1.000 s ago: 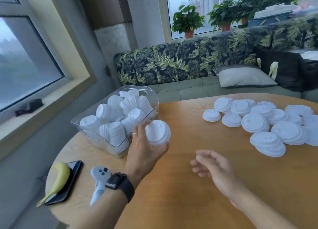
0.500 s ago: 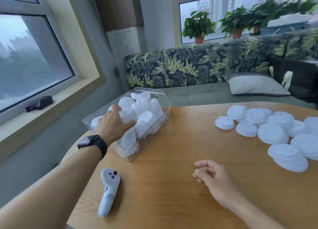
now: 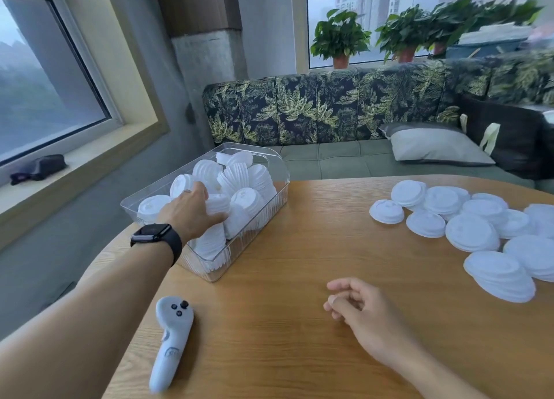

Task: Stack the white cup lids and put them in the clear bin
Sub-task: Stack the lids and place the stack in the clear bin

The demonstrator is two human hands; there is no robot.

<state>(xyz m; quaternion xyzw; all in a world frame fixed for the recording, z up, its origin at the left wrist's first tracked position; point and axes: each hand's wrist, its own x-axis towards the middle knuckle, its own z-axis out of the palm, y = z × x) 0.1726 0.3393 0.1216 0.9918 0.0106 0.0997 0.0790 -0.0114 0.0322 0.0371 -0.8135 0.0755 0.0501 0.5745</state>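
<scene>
The clear bin (image 3: 271,211) stands at the table's left rear, packed with several stacks of white cup lids (image 3: 259,181). My left hand (image 3: 190,210), a black watch on its wrist, reaches into the bin and grips a stack of lids (image 3: 217,205) lying among the others; its fingertips are hidden behind the stack. More loose white lids (image 3: 470,232) lie spread and partly stacked on the right side of the table. My right hand (image 3: 359,311) hovers low over the table's middle, fingers loosely curled, holding nothing.
A white handheld controller (image 3: 172,341) lies on the wooden table (image 3: 299,279) near its front left edge. A leaf-patterned sofa (image 3: 329,108) with a grey pillow (image 3: 434,144) runs behind the table. A dark pouch (image 3: 39,169) sits on the windowsill.
My left hand carried a stack of lids from above the table leftward into the bin and now holds it among the other stacks. My right hand stayed roughly in place, fingers curling slightly.
</scene>
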